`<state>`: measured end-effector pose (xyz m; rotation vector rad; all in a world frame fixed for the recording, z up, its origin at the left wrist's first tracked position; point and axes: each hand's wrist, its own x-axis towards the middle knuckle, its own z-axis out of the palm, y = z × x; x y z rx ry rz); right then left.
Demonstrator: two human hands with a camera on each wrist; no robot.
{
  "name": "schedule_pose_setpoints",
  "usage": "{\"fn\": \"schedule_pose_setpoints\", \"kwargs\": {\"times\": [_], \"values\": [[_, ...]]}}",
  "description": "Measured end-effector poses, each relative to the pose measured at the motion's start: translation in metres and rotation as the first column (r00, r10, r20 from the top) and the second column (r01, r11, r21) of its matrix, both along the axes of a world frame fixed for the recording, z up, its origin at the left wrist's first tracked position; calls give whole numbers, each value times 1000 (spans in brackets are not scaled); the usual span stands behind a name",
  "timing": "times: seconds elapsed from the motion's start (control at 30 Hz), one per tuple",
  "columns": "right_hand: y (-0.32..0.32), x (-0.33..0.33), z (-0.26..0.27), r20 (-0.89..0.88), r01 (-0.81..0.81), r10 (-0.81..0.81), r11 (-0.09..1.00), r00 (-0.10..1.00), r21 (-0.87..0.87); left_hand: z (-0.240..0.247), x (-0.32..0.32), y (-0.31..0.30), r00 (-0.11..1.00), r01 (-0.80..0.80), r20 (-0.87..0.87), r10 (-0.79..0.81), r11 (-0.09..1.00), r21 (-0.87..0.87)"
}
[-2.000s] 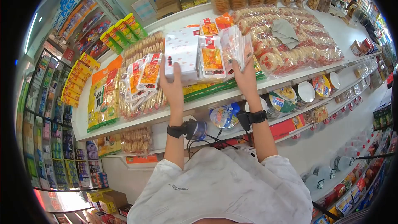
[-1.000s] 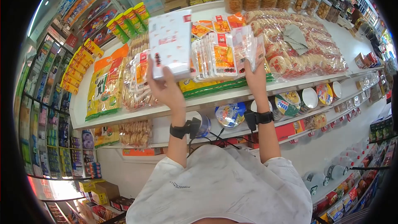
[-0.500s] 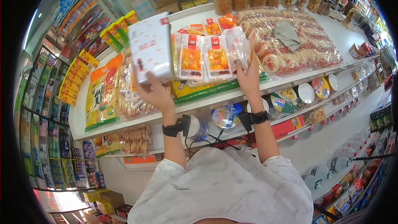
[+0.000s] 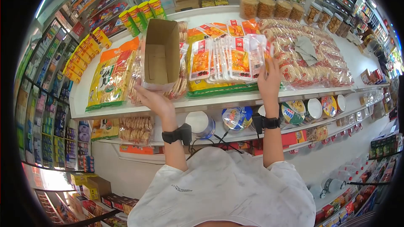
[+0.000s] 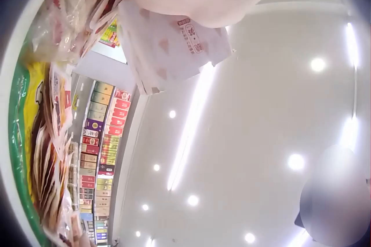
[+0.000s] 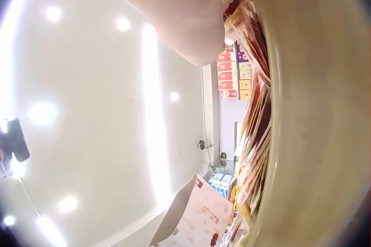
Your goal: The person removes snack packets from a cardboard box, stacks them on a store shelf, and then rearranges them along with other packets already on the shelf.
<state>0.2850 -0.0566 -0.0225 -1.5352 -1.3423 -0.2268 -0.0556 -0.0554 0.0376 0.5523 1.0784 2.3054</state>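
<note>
My left hand (image 4: 156, 102) holds the near lower end of a white printed box (image 4: 162, 52), whose open side faces up and shows a bare brown inside. In the left wrist view the box's printed side (image 5: 168, 44) shows beside the hand. My right hand (image 4: 269, 75) grips the right end of a row of flat snack packets (image 4: 240, 59), with orange contents. The packets lie fanned over a yellow and green bag (image 4: 198, 88). In the right wrist view their edges (image 6: 255, 125) stand close together below the hand.
Clear bags of round crackers (image 4: 315, 69) lie on the right of the white counter (image 4: 202, 103). A yellow noodle-like pack (image 4: 110, 77) and green canisters (image 4: 143, 12) are on the left. Jars (image 4: 266, 7) stand behind; tubs (image 4: 237, 117) sit on the shelf below.
The box has moved left off the packets and tipped, so its open brown inside now faces the head camera. My right hand stays at the packets' right end, which are spread wider.
</note>
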Motion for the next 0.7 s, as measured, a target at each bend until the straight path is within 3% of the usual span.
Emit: {"fn": "schedule_pose_setpoints", "kwargs": {"times": [0.07, 0.17, 0.27, 0.3, 0.4, 0.5, 0.6, 0.63, 0.7], "values": [[1, 1, 2, 133, 118, -130, 989, 983, 89, -5, -5, -2, 1000, -9, -10, 8, 1000, -24], [-20, -31, 42, 31, -88, 85, 987, 996, 137, -22, -12, 5, 987, -77, -146, 66, 994, -72], [-17, -55, 42, -21, -168, 167, 984, 986, -62, -22, -12, -2, 913, -108, -399, 89, 994, -27], [-11, -59, 36, 100, -52, 60, 996, 993, -76, -24, -16, 2, 868, -177, -470, 161, 984, 10], [-2, -65, 29, 171, 29, 10, 974, 985, -224, -25, -33, -3, 813, -153, -569, 121, 988, -8], [9, -74, 19, 156, -5, 41, 975, 987, -223, -22, -38, -10, 644, -34, -765, -14, 998, -47], [15, -85, 18, 208, 29, 8, 984, 978, -175, -11, -30, -10, 519, -42, -853, -50, 996, -84], [15, -87, 17, 224, 43, -6, 986, 975, -161, -9, -26, -10, 527, -95, -850, 16, 995, -40], [19, -90, 20, 252, 79, -46, 990, 967, -121, 2, -17, -23, 429, -244, -875, 223, 962, 125]]}}
